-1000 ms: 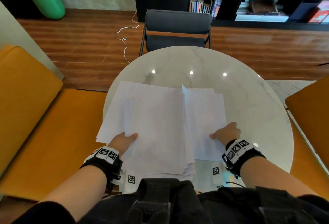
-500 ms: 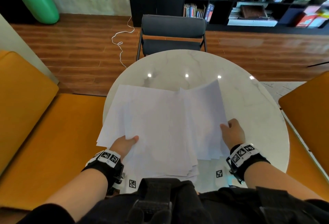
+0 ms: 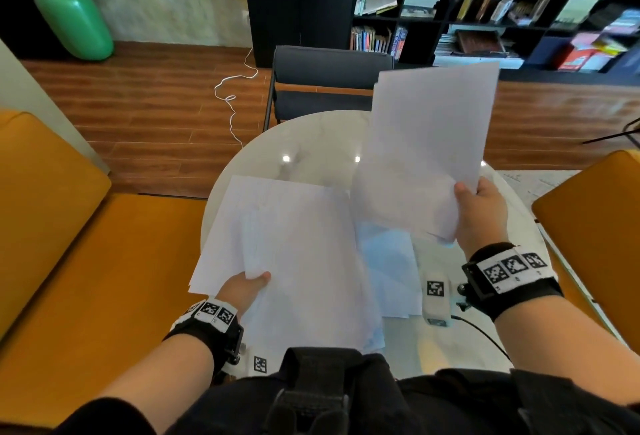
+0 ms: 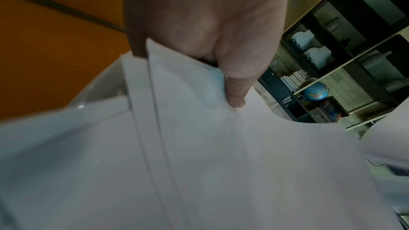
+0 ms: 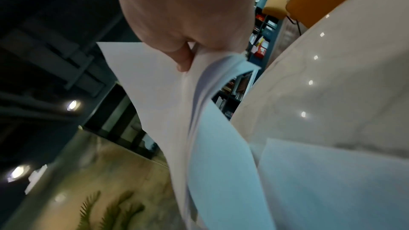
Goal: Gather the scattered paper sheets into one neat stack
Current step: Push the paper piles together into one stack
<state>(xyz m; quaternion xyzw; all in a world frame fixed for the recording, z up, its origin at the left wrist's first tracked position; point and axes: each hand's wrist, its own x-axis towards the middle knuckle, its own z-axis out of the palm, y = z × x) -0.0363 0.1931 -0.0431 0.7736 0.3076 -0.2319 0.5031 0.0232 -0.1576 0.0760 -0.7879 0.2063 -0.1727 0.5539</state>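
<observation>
My right hand (image 3: pixel 476 206) pinches a bundle of white sheets (image 3: pixel 429 144) by its near right corner and holds it up, tilted, above the right half of the round marble table (image 3: pixel 311 137). The right wrist view has the thumb on top of that bundle (image 5: pixel 177 111), whose sheets fan apart. My left hand (image 3: pixel 247 284) grips the near left edge of a second pile of sheets (image 3: pixel 294 254) lying on the table's left half, thumb on top (image 4: pixel 236 90). A few more sheets (image 3: pixel 391 272) lie flat between the two piles.
A dark chair (image 3: pixel 329 81) stands at the table's far side. Orange seats flank it on the left (image 3: pixel 52 227) and right (image 3: pixel 595 227). A white cable (image 3: pixel 232 99) trails over the wooden floor. A black bookshelf (image 3: pixel 485 9) and a green pot (image 3: pixel 74 24) stand beyond.
My right hand has lifted its bundle of sheets off the table and raised it upright. The left hand keeps its grip on the left pile, which stays down.
</observation>
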